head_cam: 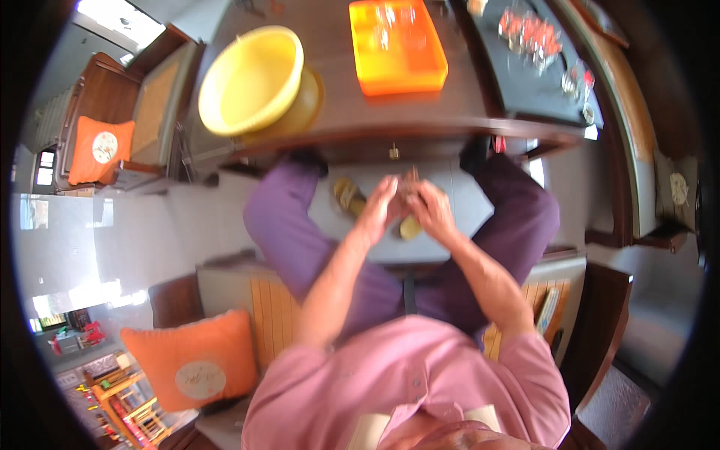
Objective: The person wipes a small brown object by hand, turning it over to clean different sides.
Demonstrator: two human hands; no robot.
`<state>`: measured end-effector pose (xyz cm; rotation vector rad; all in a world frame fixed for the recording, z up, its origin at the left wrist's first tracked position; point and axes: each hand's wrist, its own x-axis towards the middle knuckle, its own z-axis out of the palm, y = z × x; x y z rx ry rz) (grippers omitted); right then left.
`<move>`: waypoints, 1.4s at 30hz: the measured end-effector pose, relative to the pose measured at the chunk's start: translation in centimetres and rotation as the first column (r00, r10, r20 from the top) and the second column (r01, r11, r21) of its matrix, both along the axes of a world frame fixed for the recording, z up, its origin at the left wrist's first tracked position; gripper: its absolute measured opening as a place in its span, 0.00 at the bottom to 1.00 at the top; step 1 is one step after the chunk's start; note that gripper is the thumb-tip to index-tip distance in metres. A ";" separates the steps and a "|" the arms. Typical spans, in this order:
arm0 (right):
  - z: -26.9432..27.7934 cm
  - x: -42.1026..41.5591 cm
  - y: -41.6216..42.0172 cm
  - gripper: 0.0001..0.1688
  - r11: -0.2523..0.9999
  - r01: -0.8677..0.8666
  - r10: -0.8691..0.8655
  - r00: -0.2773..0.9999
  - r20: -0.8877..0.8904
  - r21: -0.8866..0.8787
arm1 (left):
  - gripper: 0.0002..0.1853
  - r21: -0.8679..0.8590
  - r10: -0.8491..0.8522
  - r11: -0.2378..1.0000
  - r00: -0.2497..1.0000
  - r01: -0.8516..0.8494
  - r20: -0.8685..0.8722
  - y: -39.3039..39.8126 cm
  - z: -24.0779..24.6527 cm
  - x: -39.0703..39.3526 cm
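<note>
Both hands come together in front of my lap, between my spread knees and just short of the table edge. My left hand (381, 209) is raised on the left with its fingers meeting the other hand. Its partner, my right hand (432, 209), is bent inward, fingers curled against the left. A brownish blur (410, 188) lies between them; whether it is a small object or shadowed fingers is not clear. Beneath the hands, a sandal (349, 196) and a second piece of footwear (410, 228), partly hidden by my right hand, rest on the grey tiled floor.
A yellow plastic basin (250, 84) and an orange plastic tray (400, 84) holding clear glassy items stand on the dark wooden table (337, 115). To their right, a black tea tray (523, 93) carries red-and-clear small items. An orange cushion (191, 360) sits on the bench at my left.
</note>
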<state>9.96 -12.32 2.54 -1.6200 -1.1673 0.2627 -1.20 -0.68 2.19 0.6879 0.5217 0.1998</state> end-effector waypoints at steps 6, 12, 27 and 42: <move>1.6 -0.3 -0.9 0.12 0.987 -0.047 -0.014 0.926 -0.376 -0.152 | 0.23 -0.171 -0.134 0.979 0.982 0.110 -0.134 1.0 -0.3 -0.4; 2.5 -0.8 -0.1 0.12 0.995 -0.078 0.065 0.979 -0.193 -0.060 | 0.22 -0.220 -0.091 0.972 0.995 0.082 -0.032 1.6 -1.6 -0.9; 1.6 0.5 -0.7 0.13 0.985 -0.060 -0.105 0.540 -0.835 -0.163 | 0.22 0.562 0.006 0.827 0.998 0.025 -0.055 -0.3 -2.6 -0.9; -0.5 1.3 -1.1 0.13 0.983 -0.097 -0.116 0.315 -0.942 -0.153 | 0.30 0.929 0.023 0.335 0.985 0.154 -0.172 -1.0 -1.3 -0.2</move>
